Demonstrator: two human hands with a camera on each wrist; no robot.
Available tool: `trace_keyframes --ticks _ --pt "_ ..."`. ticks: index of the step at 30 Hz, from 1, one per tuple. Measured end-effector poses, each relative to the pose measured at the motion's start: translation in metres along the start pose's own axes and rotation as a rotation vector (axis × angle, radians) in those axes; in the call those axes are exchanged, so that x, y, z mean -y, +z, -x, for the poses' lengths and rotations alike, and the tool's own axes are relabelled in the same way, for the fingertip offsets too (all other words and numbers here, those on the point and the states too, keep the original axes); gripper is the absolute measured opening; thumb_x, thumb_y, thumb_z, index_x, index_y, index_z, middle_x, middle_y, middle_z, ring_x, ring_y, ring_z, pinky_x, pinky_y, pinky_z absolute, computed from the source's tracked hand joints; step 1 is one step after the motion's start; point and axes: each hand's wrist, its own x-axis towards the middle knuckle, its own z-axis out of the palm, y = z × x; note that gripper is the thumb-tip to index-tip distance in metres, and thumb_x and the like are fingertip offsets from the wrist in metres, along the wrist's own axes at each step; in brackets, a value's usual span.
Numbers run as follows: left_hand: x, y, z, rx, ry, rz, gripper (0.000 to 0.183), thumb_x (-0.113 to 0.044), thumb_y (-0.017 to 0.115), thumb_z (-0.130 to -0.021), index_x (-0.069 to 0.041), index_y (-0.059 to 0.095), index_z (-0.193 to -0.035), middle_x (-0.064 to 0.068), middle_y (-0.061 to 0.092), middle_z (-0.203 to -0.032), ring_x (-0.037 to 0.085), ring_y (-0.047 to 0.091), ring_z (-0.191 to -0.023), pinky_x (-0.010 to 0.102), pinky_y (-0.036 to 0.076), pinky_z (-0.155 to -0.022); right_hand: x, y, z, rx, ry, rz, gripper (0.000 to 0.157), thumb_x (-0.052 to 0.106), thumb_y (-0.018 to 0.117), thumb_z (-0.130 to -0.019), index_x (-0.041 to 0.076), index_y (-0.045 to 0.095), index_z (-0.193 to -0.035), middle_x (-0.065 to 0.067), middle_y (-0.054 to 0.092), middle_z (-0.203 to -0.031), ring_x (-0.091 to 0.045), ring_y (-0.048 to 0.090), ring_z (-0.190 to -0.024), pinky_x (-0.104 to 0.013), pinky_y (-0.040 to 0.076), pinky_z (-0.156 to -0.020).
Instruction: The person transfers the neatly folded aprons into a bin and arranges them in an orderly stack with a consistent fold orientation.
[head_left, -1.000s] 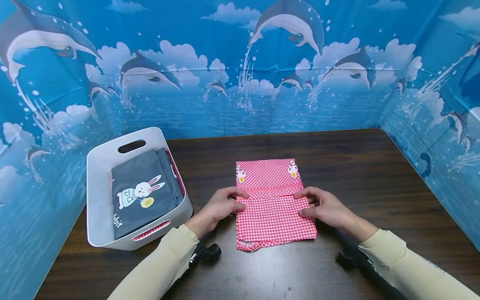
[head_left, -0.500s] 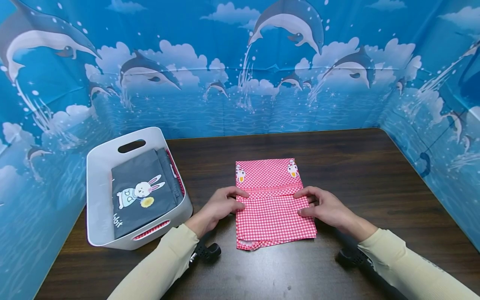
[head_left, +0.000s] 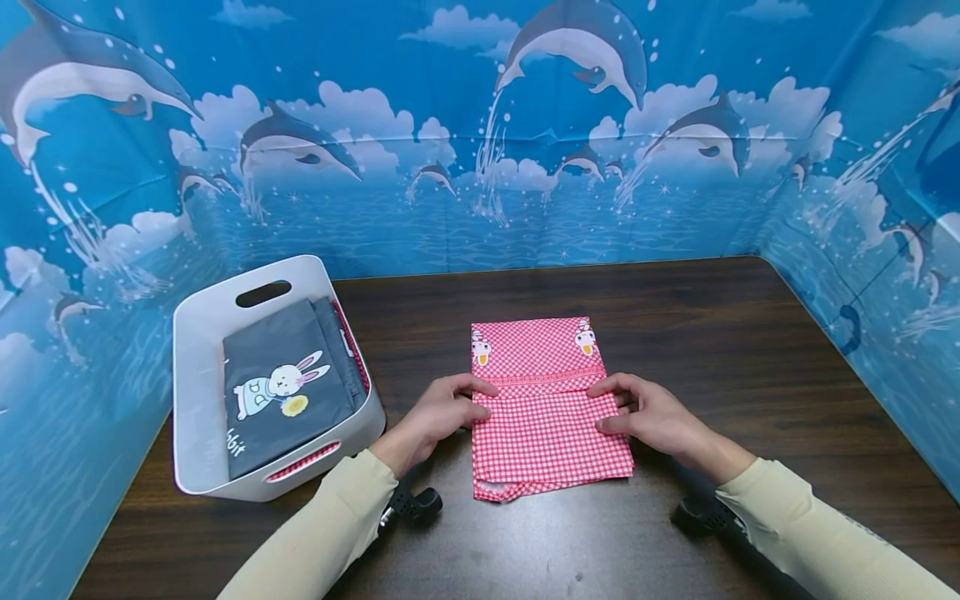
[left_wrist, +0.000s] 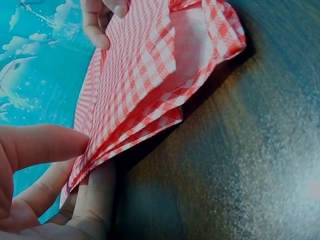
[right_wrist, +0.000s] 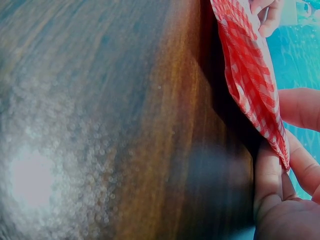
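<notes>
A folded red-and-white checked cloth [head_left: 551, 442] lies in several layers at the middle of the table, with cartoon animal prints at its far corners. My left hand [head_left: 442, 408] pinches its left edge, thumb on top and fingers underneath, as the left wrist view shows. On the opposite edge my right hand [head_left: 648, 417] grips in the same way; in the right wrist view its fingers [right_wrist: 270, 175] are tucked under the cloth. The near end of the cloth [left_wrist: 192, 45] gapes between its layers, showing a pale inside.
A white basket [head_left: 198, 392] with handle holes stands at the left, near my left forearm. Inside it lie a folded dark grey cloth [head_left: 262, 346] with a rabbit print and some red checked fabric. A dolphin-print curtain surrounds the brown table [head_left: 750, 333].
</notes>
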Motion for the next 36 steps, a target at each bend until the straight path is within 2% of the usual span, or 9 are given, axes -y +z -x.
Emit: trace_keyframes --ticks 14,21,25,32,36 --pt "-0.002 -0.002 0.006 -0.006 0.015 0.003 0.027 -0.008 0.074 -0.096 -0.015 0.078 -0.121 0.008 0.068 -0.129 0.021 0.061 -0.101 0.029 0.051 -0.081 0.003 0.000 0.004 -0.013 -0.005 0.008 0.049 0.017 0.081 -0.095 0.007 0.064 -0.140 -0.015 0.067 -0.124 -0.025 0.063 -0.098 -0.035 0.055 -0.079" --pt "-0.004 -0.005 0.009 0.000 0.021 0.021 0.029 -0.007 0.073 -0.098 -0.010 0.077 -0.126 0.012 0.070 -0.129 0.019 0.066 -0.093 0.029 0.055 -0.079 0.006 0.000 0.002 -0.007 -0.008 0.018 0.049 0.019 0.081 -0.096 0.008 0.064 -0.141 -0.014 0.067 -0.125 -0.025 0.061 -0.101 -0.035 0.055 -0.080" --pt "-0.004 -0.006 0.009 -0.008 0.001 0.043 0.030 -0.006 0.073 -0.099 -0.010 0.077 -0.128 0.013 0.072 -0.129 0.017 0.069 -0.091 0.029 0.058 -0.080 0.009 0.000 0.000 0.010 0.000 0.006 0.048 0.019 0.079 -0.096 0.007 0.065 -0.140 -0.015 0.067 -0.125 -0.026 0.061 -0.103 -0.035 0.055 -0.082" --pt "-0.010 -0.012 0.011 -0.059 -0.005 0.042 0.029 -0.006 0.074 -0.098 -0.010 0.078 -0.127 0.012 0.072 -0.129 0.019 0.071 -0.096 0.032 0.057 -0.087 0.024 -0.004 -0.002 0.025 0.001 0.000 0.047 0.015 0.078 -0.096 0.006 0.067 -0.140 -0.016 0.066 -0.129 -0.027 0.059 -0.105 -0.034 0.054 -0.086" --pt "-0.020 -0.022 0.016 -0.083 0.022 0.025 0.032 -0.009 0.072 -0.098 -0.013 0.077 -0.129 0.013 0.068 -0.136 0.026 0.069 -0.108 0.043 0.055 -0.101 0.037 -0.007 -0.001 0.023 -0.017 -0.011 0.049 0.012 0.077 -0.095 0.007 0.066 -0.142 -0.017 0.066 -0.132 -0.026 0.061 -0.104 -0.033 0.056 -0.088"
